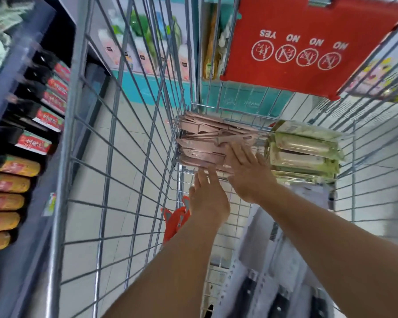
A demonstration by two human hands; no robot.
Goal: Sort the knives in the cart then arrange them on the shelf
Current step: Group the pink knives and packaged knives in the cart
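I see a pale tiled shop floor (pixel 133 143) under even, bright light, a dark blue shelving unit (pixel 14 63) on my left, and a teal-based display stand (pixel 147 88) ahead.

You get bright, even store light with soft shadows; motion blur smears the shelf (pixel 21 138) at left and near knife packs (pixel 274 271), and wide-angle distortion bends the cart (pixel 115 143) wires.

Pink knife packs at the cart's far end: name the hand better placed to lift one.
Right hand, probably: its straight fingers already lie on the pink knife packs. The left hand sits nearer, just short of the stack.
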